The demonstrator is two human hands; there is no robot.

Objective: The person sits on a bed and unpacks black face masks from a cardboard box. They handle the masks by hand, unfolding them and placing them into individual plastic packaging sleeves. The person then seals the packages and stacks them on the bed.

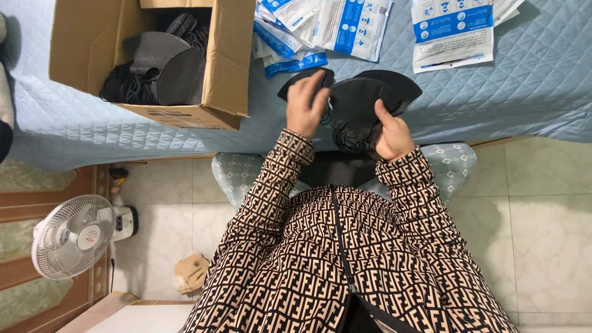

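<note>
Head view: right hand (393, 137) gripping black masks (361, 108) over blue quilt (530, 80); left hand (306, 103), fingers loosely spread, touching them; cardboard box (154, 55) nearby.

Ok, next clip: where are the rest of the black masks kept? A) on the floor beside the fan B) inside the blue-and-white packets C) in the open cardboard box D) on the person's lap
C: the open cardboard box on the quilted blue cover holds a heap of black masks.
</note>
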